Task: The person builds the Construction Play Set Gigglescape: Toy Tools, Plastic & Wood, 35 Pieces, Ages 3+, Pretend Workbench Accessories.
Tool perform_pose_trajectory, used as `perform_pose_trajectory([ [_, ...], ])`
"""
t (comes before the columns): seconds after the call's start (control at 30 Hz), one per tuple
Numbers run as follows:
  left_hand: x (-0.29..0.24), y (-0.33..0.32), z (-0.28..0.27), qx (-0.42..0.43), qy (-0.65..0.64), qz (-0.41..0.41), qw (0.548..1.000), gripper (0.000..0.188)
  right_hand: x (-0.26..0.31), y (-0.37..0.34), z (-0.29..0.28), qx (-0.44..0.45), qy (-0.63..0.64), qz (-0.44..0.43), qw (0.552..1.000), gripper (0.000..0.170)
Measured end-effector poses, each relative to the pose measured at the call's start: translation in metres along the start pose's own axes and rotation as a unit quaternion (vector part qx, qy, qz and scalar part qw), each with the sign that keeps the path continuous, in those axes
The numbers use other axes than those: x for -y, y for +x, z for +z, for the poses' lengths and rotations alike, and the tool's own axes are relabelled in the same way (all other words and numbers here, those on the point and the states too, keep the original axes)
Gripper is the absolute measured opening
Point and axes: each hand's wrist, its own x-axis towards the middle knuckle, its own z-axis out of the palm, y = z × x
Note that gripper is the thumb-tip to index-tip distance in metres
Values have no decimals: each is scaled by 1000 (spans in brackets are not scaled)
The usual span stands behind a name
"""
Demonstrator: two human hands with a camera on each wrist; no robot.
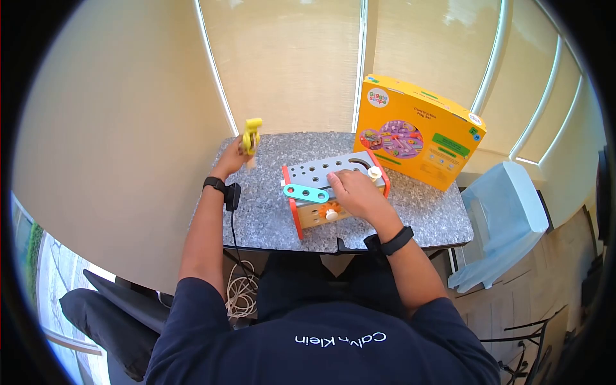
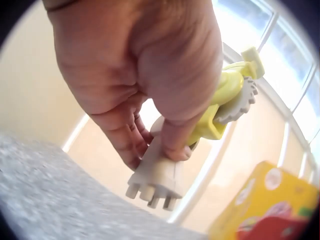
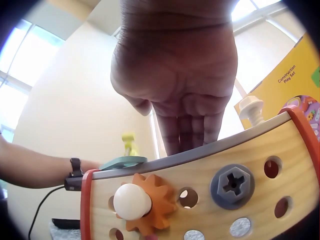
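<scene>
My left hand [image 1: 232,158] grips a yellow toy circular saw [image 2: 231,85] above the far left of the table. In the left wrist view its grey toothed blade [image 2: 242,104] points away, and thumb and fingers pinch the grey pronged base [image 2: 159,175]. My right hand [image 1: 359,192] rests on the grey top of a wooden toy workbench [image 1: 300,173], fingers fairly straight in the right wrist view. On the workbench are a teal holed strip [image 1: 306,194], an orange gear [image 3: 161,202] with a white bolt, a grey hex screw [image 3: 233,185] and another white bolt [image 3: 251,111].
A yellow play-set box [image 1: 417,135] stands at the back right of the grey speckled table [image 1: 417,215]. A black cable [image 1: 233,234] runs down from the left wrist device. Right of the table is a chair with a light blue cover [image 1: 504,218].
</scene>
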Motion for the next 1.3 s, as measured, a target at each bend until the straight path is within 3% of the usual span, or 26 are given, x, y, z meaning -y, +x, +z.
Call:
perform_pose_trajectory([
  [0.03, -36, -2, 0, 30, -109, 28, 993, 65, 0, 0, 0, 2, 0, 1, 1000, 50],
  [0.07, -69, -12, 2, 32, -110, 25, 993, 65, 0, -1, -1, -1, -3, -1, 1000, 49],
  [0.13, -137, -29, 6, 55, -238, 77, 967, 63, -1, -1, 1, -5, -5, -3, 1000, 49],
  [0.27, -193, -56, 20, 102, -250, 137, 953, 61, -2, 0, 2, -4, -4, -7, 1000, 48],
  [0.73, -175, -66, 47, 86, -175, 116, 974, 63, 2, -4, -1, -20, 20, -14, 999, 41],
  [0.8, -182, -73, 44, 64, -90, 129, 985, 61, -1, -4, 1, -26, 30, -22, 999, 40],
  [0.93, -179, -76, 54, 55, -95, 151, 982, 57, 1, -4, 1, -34, 24, -20, 999, 39],
  [1.0, -190, -85, 55, 68, -131, 142, 979, 57, 7, -5, -6, 22, -3, 8, 1000, 44],
  [1.13, -187, -91, 59, 57, -100, 136, 984, 58, 1, -3, -8, 44, -10, -12, 999, 38],
  [1.23, -184, -91, 61, 29, -79, 175, 981, 58, 17, -5, -21, -30, 6, -23, 999, 35],
  [1.3, -176, -91, 66, 17, -91, 181, 979, 58, 39, -6, -29, -108, 128, -94, 981, 44],
])
